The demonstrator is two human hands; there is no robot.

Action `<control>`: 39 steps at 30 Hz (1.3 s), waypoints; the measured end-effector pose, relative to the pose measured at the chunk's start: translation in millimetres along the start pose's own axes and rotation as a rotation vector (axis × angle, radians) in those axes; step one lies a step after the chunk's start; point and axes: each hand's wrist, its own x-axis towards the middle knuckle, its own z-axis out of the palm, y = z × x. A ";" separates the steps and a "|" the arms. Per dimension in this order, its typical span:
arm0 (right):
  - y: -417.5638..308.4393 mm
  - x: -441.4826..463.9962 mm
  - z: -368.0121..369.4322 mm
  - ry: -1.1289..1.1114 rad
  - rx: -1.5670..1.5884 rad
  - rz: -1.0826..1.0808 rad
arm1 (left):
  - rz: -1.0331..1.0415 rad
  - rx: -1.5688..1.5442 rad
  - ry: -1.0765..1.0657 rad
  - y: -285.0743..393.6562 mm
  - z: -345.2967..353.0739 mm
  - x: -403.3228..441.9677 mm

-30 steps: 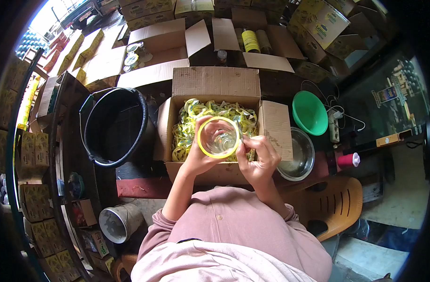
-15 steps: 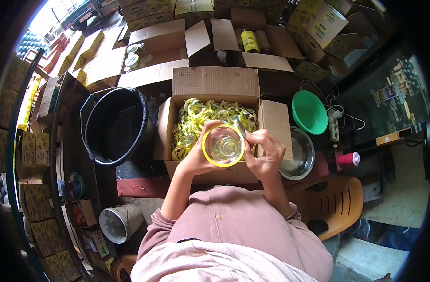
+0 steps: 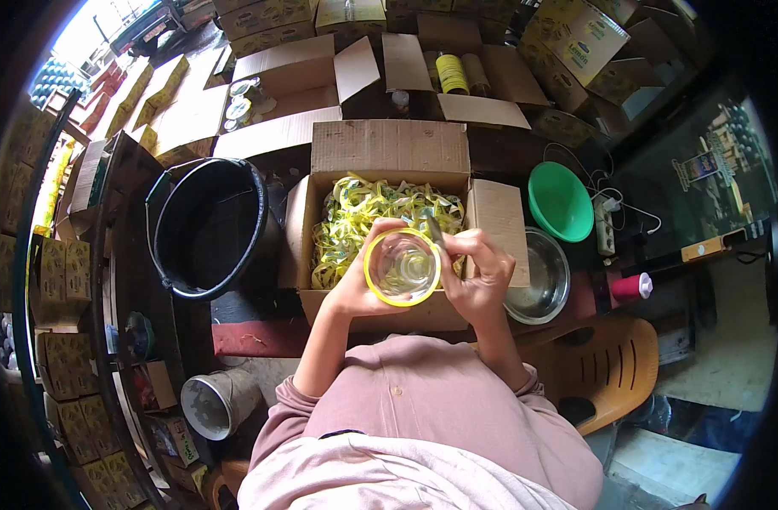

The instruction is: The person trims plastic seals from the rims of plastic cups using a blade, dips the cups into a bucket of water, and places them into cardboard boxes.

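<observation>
My left hand (image 3: 361,285) is wrapped round a clear plastic cup (image 3: 403,270) with a bright yellow rim, its open mouth tilted up toward me. Close against the right side of that rim, my right hand (image 3: 480,270) pinches a thin, dark, blade-like tool (image 3: 435,229). Most of the tool is hidden by the fingers, so its exact kind does not show. Beneath and beyond both hands stands an open cardboard box (image 3: 391,149), filled with a tangle of yellow plastic strips (image 3: 380,204).
A black bucket (image 3: 257,229) stands left of the box. To the right are a green bowl (image 3: 561,202), a clear basin (image 3: 561,293), a power strip (image 3: 604,229) and a pink thread spool (image 3: 631,287). Farther back, an open carton (image 3: 467,106) holds yellow-rimmed cup stacks.
The cup has shifted slightly left and down and its tilt has changed a little. The dark tool in my right hand now stands more upright beside the rim.
</observation>
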 end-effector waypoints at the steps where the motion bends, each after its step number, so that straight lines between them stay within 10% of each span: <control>1: -1.8 -1.5 0.6 0.033 -0.007 0.032 | 0.029 0.011 0.020 -0.4 -0.6 0.5; 22: -8.3 -7.2 3.5 0.088 -0.218 -0.004 | 0.187 0.058 0.082 -7.0 -4.4 5.1; 29: 27.8 -3.0 -8.6 0.111 0.411 0.543 | 0.037 -0.201 0.190 -3.3 -14.7 -5.8; 33: 86.3 -11.7 -11.7 -0.228 0.570 0.741 | -0.038 -0.634 0.227 6.4 -14.2 -13.9; 34: 96.2 -19.6 -7.2 -0.387 -0.032 0.670 | -0.026 -0.766 0.190 5.9 -13.5 -14.1; 35: 119.4 -36.9 -3.7 -0.421 -0.818 0.123 | -0.011 -0.894 0.150 6.2 -13.4 -13.7; 39: 103.2 -47.0 -6.0 -0.320 -0.254 0.495 | -0.016 -0.961 0.110 7.2 -10.5 -19.2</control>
